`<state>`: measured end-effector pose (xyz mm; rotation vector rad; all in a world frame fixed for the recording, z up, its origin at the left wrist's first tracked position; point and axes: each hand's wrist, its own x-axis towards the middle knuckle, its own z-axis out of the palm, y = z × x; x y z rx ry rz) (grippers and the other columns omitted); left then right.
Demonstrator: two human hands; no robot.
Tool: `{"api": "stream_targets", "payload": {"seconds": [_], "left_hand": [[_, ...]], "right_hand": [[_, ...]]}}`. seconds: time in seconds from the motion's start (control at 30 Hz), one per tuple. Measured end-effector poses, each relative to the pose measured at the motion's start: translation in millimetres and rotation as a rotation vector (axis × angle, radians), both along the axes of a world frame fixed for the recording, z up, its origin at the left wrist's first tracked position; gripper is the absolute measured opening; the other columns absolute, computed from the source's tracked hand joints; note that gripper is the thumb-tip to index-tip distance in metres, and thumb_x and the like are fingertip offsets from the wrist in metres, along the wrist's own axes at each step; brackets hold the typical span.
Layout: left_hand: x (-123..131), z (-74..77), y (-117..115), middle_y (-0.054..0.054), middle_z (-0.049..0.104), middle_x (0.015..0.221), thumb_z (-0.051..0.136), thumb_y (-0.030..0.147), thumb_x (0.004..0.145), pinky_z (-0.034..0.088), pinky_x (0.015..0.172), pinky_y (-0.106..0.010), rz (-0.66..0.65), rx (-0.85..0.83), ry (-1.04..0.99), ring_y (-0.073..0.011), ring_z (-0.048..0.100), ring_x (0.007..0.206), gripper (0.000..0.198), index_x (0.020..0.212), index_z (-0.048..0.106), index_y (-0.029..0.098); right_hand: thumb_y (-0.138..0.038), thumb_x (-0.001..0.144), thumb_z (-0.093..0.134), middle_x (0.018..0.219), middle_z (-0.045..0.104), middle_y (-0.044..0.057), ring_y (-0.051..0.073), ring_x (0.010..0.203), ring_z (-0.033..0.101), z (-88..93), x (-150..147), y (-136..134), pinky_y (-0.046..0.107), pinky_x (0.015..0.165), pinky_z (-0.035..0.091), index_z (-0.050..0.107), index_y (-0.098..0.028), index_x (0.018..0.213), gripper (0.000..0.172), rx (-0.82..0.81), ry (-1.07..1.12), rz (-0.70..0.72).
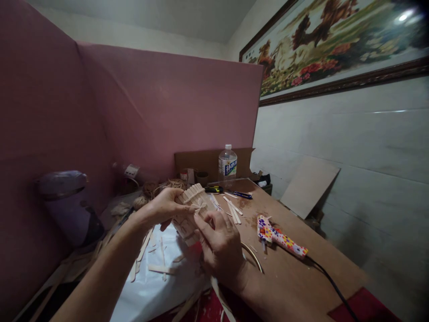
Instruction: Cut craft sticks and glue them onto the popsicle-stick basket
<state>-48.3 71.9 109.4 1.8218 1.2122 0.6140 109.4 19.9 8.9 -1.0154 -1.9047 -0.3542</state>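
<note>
My left hand [162, 208] is closed around a small structure of pale craft sticks [192, 194], raised tilted above the table, its thumb lying along one side. A small flower-like cluster of thin wooden pieces [200, 206] sits on the structure's face. My right hand [221, 243] is closed at the structure's lower right, with thumb and forefinger pinched at the cluster. Whether a separate piece is between those fingertips is too small to make out. Loose craft sticks and offcuts [161, 269] lie beneath on a pale sheet [140, 295].
A flower-patterned glue gun [281, 237] with a black cord lies on the brown table [301, 277] at right. Behind are a blue utility knife [242, 195], a yellow-black cutter [213, 190], loose sticks [233, 210] and a plastic bottle [228, 163]. Twine [176, 184] lies at back left.
</note>
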Motion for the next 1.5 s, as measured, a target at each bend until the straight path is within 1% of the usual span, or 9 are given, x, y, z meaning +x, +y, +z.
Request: {"api": "stream_targets", "payload": {"seconds": [0.27,0.6,0.77,0.9,1.1,1.17,1.37,1.43,1.5], "left_hand": [[-2.1,0.0,0.6,0.004,0.052,0.050,0.067,0.041,0.064,0.027,0.021,-0.015,-0.048,0.001,0.004,-0.0034,0.036,0.027,0.034,0.078,0.056,0.012],[0.1,-0.1,0.6,0.005,0.053,0.049,0.069,0.037,0.061,0.027,0.021,-0.015,-0.010,-0.004,-0.004,-0.0033,0.035,0.026,0.033,0.076,0.055,0.012],[-0.4,0.9,-0.2,0.005,0.052,0.048,0.068,0.035,0.061,0.027,0.021,-0.016,0.009,0.007,0.015,-0.0039,0.035,0.026,0.031,0.075,0.055,0.011],[-0.9,-0.8,1.6,0.006,0.050,0.047,0.068,0.035,0.061,0.027,0.020,-0.016,0.024,0.002,0.015,-0.0038,0.034,0.025,0.031,0.076,0.054,0.012],[0.3,1.2,-0.8,0.007,0.048,0.045,0.069,0.037,0.061,0.025,0.021,-0.016,0.022,0.003,0.007,-0.0038,0.034,0.025,0.033,0.073,0.052,0.012],[-0.5,2.4,-2.1,0.007,0.048,0.046,0.069,0.040,0.062,0.026,0.022,-0.015,0.005,0.012,0.006,-0.0040,0.036,0.025,0.036,0.078,0.052,0.013],[-6.0,2.4,-2.3,0.011,0.042,0.043,0.068,0.043,0.065,0.022,0.023,-0.014,-0.022,0.031,-0.014,-0.0037,0.034,0.023,0.053,0.107,0.049,0.016],[-6.0,2.9,-2.7,0.010,0.045,0.046,0.068,0.040,0.065,0.022,0.023,-0.013,-0.016,0.035,-0.040,-0.0027,0.034,0.024,0.054,0.110,0.049,0.017],[-4.1,4.4,-3.9,0.009,0.048,0.049,0.069,0.038,0.065,0.023,0.023,-0.013,-0.010,0.044,-0.053,-0.0017,0.033,0.025,0.051,0.107,0.051,0.016]], "right_hand": [[-0.018,0.084,0.046,0.094,0.052,0.010,0.023,0.085,0.044,-0.8,-0.1,0.5,0.039,0.074,0.040,0.053,-0.017,0.122,0.039,-0.002,-0.008,-0.001],[-0.017,0.083,0.047,0.095,0.053,0.010,0.022,0.085,0.045,0.8,0.8,-0.3,0.039,0.075,0.042,0.053,-0.017,0.123,0.041,0.014,-0.020,-0.006],[-0.016,0.085,0.044,0.099,0.054,0.011,0.023,0.091,0.046,-0.5,1.9,-0.9,0.040,0.079,0.042,0.050,-0.016,0.125,0.040,0.015,0.018,0.044],[-0.016,0.085,0.045,0.101,0.053,0.011,0.024,0.093,0.045,-0.6,2.3,0.3,0.041,0.080,0.042,0.049,-0.015,0.127,0.041,0.019,0.027,0.041],[-0.016,0.085,0.045,0.100,0.052,0.013,0.024,0.093,0.045,1.1,1.3,1.5,0.040,0.080,0.043,0.050,-0.013,0.125,0.041,0.027,0.013,0.033],[-0.016,0.085,0.045,0.099,0.052,0.012,0.024,0.093,0.045,1.1,0.7,1.5,0.041,0.080,0.043,0.051,-0.013,0.124,0.039,0.031,0.010,0.023],[-0.017,0.085,0.045,0.100,0.053,0.012,0.024,0.092,0.046,1.7,-0.6,1.0,0.041,0.078,0.045,0.052,-0.014,0.122,0.038,0.025,0.003,-0.013],[-0.018,0.085,0.045,0.100,0.053,0.013,0.024,0.091,0.046,2.1,-0.7,0.8,0.041,0.078,0.044,0.053,-0.013,0.122,0.038,0.023,-0.003,-0.015],[-0.018,0.085,0.045,0.100,0.053,0.012,0.024,0.091,0.046,2.2,-0.6,0.9,0.040,0.078,0.044,0.052,-0.013,0.122,0.039,0.017,-0.010,-0.015]]}}
